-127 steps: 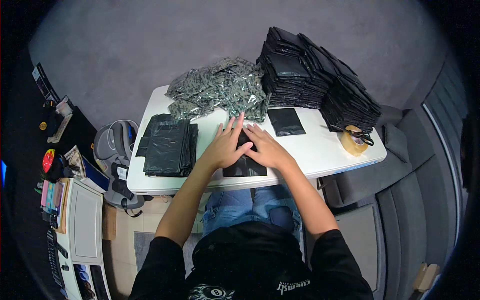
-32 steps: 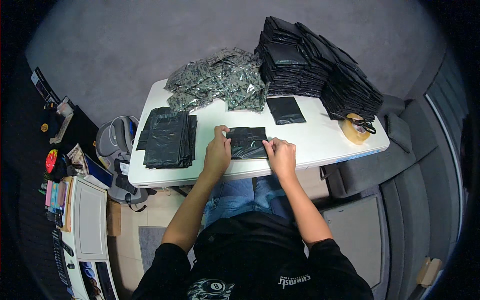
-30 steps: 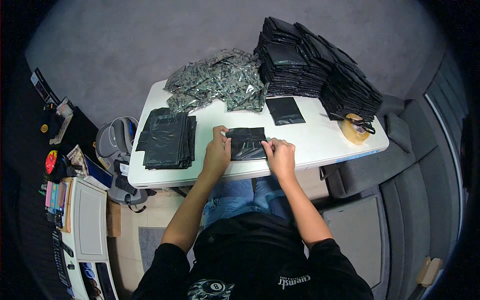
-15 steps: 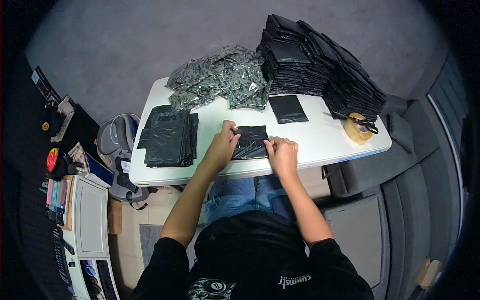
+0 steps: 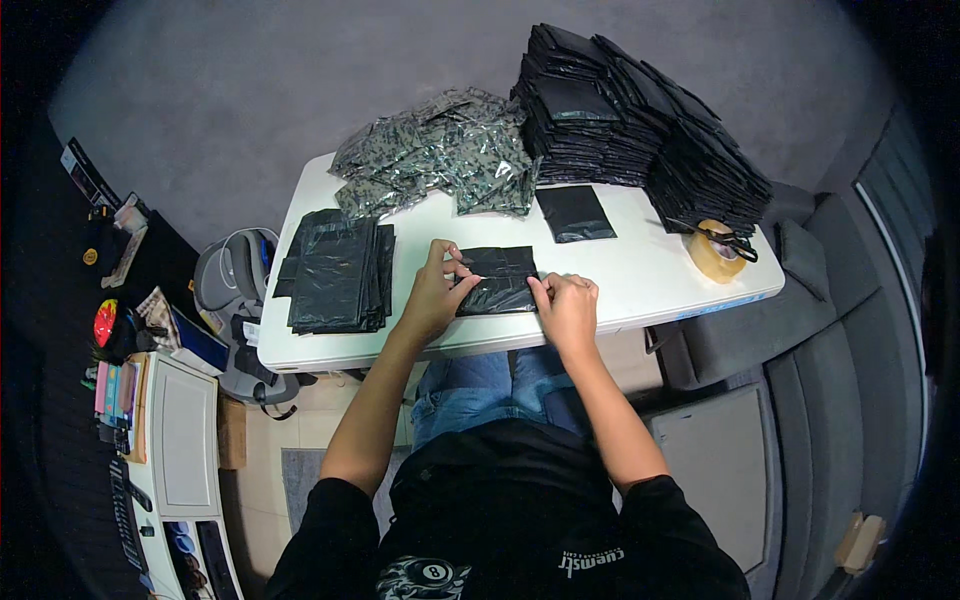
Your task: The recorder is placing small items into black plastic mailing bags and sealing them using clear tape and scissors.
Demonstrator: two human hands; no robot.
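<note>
A flat black plastic mailer bag [image 5: 500, 290] lies near the table's front edge between my two hands, a crease or flap line running across it. My left hand [image 5: 436, 292] closes on its left side, thumb and fingers at the crease. At the opposite edge, my right hand [image 5: 568, 312] pinches the bag between thumb and curled fingers. A pile of flat black bags [image 5: 338, 272] lies to the left of my left hand. Beyond my right hand, a single black packet [image 5: 575, 214] lies flat by itself.
Clear-wrapped camouflage-patterned packets [image 5: 440, 150] are heaped at the back. Tall stacks of black packets [image 5: 590, 130] fill the back right. A tape roll [image 5: 715, 256] with black-handled scissors [image 5: 738, 243] on it sits at the right end of the white table [image 5: 640, 290].
My left hand's thumb and fingers have shifted slightly along the bag's left side, and more of the crease shows. My right hand keeps its pinch at the right edge.
</note>
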